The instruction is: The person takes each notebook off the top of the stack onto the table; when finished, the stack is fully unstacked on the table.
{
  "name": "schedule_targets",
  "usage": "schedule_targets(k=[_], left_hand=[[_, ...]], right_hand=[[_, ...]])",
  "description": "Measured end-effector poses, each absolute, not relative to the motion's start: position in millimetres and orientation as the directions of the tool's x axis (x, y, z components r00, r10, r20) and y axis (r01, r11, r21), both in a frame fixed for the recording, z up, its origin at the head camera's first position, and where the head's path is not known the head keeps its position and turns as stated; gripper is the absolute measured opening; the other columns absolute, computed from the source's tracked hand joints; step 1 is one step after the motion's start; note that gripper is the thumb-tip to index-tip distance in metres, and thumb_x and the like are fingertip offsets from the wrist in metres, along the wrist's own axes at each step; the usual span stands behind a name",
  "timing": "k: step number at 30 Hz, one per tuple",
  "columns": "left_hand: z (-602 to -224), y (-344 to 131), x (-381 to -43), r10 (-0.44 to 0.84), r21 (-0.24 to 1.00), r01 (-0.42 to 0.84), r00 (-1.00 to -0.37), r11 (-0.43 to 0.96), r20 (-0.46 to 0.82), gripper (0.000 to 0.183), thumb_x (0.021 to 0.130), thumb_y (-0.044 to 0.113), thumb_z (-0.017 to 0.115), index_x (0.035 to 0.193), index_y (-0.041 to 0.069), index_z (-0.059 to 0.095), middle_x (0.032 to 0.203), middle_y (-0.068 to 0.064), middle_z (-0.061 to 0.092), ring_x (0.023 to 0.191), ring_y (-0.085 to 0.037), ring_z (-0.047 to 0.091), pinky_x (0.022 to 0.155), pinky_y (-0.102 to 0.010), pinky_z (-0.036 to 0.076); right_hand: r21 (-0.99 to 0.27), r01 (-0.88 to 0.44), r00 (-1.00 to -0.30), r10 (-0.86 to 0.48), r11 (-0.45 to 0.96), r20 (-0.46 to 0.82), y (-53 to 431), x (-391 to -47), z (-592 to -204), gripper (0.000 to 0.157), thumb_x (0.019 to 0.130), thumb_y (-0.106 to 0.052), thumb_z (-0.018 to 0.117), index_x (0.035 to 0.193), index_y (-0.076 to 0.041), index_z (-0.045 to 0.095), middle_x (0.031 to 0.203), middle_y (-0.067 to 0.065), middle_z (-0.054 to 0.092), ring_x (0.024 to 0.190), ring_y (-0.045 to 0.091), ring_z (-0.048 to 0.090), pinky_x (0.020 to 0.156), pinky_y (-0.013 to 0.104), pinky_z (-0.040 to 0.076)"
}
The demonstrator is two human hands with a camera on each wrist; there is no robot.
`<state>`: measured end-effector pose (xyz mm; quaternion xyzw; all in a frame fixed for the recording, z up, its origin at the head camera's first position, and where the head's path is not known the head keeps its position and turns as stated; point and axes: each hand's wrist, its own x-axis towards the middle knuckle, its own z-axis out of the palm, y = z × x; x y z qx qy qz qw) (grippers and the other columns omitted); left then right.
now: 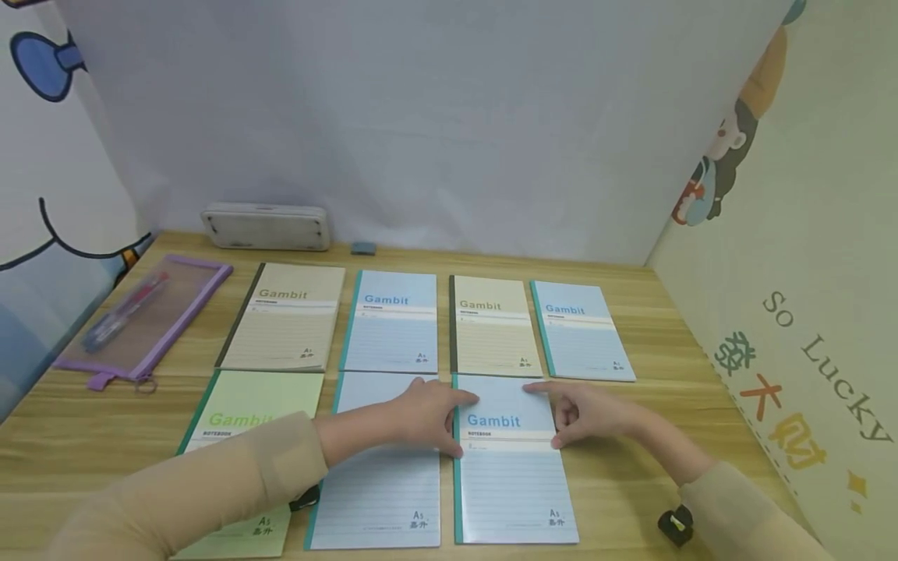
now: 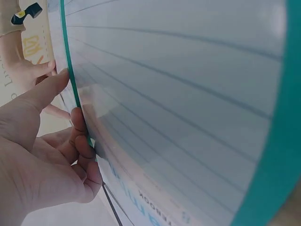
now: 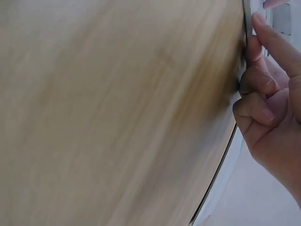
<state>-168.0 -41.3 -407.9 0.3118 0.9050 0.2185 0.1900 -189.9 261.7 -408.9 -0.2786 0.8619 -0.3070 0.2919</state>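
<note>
A blue Gambit notebook [image 1: 515, 491] with a teal spine lies at the right end of the front row, between both hands. My left hand [image 1: 428, 413] touches its left side, index finger on the cover and thumb at the spine. In the left wrist view, several fingers [image 2: 82, 146] of that hand are bent close to the teal spine strip [image 2: 70, 70]. My right hand [image 1: 589, 413] is at the other side, index finger extended over the top right corner and thumb at the right edge. Its remaining fingers [image 3: 256, 103] are curled in the right wrist view.
Left of it lie another blue notebook [image 1: 379, 499] and a green one [image 1: 235, 397], partly under my left arm. Behind are two beige notebooks [image 1: 298, 327] [image 1: 494, 335] and two blue ones [image 1: 389, 335] [image 1: 585, 335]. A mesh pouch [image 1: 133, 312], pencil case [image 1: 266, 227] and eraser [image 1: 363, 248] sit farther back.
</note>
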Motion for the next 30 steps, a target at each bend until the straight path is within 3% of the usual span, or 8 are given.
schedule_targets(k=[7, 14, 22, 26, 30], left_hand=[[-406.1, -39.9, -168.7, 0.639, 0.512, 0.467, -0.734, 0.721, -0.23, 0.076, 0.072, 0.038, 0.081, 0.138, 0.017, 0.05, 0.058, 0.01, 0.056, 0.055, -0.006, 0.05, 0.081, -0.033, 0.032], [-400.4, -48.4, -177.0, 0.675, 0.539, 0.495, -0.71, 0.682, -0.201, 0.078, 0.071, 0.039, 0.081, 0.139, 0.019, 0.048, 0.061, 0.01, 0.055, 0.058, -0.006, 0.049, 0.079, -0.036, 0.038], [-374.4, -71.5, -188.0, 0.695, 0.572, 0.514, -0.704, 0.64, -0.145, 0.075, 0.073, 0.039, 0.08, 0.139, 0.02, 0.048, 0.079, 0.01, 0.062, 0.082, -0.014, 0.05, 0.077, -0.035, 0.038], [-361.1, -88.2, -193.7, 0.686, 0.572, 0.519, -0.719, 0.635, -0.109, 0.073, 0.074, 0.039, 0.079, 0.138, 0.021, 0.049, 0.086, 0.007, 0.063, 0.093, -0.02, 0.053, 0.082, -0.038, 0.039], [-347.6, -106.7, -200.7, 0.662, 0.554, 0.524, -0.747, 0.647, -0.065, 0.076, 0.074, 0.042, 0.079, 0.14, 0.022, 0.047, 0.089, 0.012, 0.062, 0.099, -0.017, 0.053, 0.087, -0.042, 0.041]], right_hand=[[-0.675, -0.319, -0.678, -0.658, 0.666, -0.329, 262.2, -193.1, -409.5, 0.083, 0.073, -0.027, 0.08, 0.144, -0.013, 0.039, 0.064, -0.007, 0.057, 0.057, 0.002, 0.049, 0.054, 0.017, 0.041], [-0.613, -0.388, -0.658, -0.673, 0.688, -0.338, 249.7, -195.6, -391.7, 0.081, 0.075, -0.028, 0.08, 0.145, -0.023, 0.039, 0.074, -0.006, 0.058, 0.064, 0.007, 0.052, 0.061, 0.022, 0.045], [-0.571, -0.464, -0.66, -0.695, 0.677, -0.287, 230.0, -205.6, -356.2, 0.077, 0.078, -0.019, 0.077, 0.144, -0.023, 0.039, 0.077, -0.007, 0.058, 0.063, 0.009, 0.052, 0.06, 0.024, 0.047], [-0.577, -0.504, -0.642, -0.725, 0.643, -0.248, 218.7, -210.9, -338.8, 0.075, 0.08, -0.027, 0.076, 0.144, -0.025, 0.037, 0.078, -0.007, 0.057, 0.063, 0.01, 0.052, 0.062, 0.027, 0.047], [-0.561, -0.545, -0.632, -0.745, 0.623, -0.213, 204.9, -217.3, -324.7, 0.076, 0.08, -0.035, 0.075, 0.145, -0.024, 0.037, 0.08, -0.007, 0.058, 0.065, 0.01, 0.05, 0.062, 0.026, 0.044]])
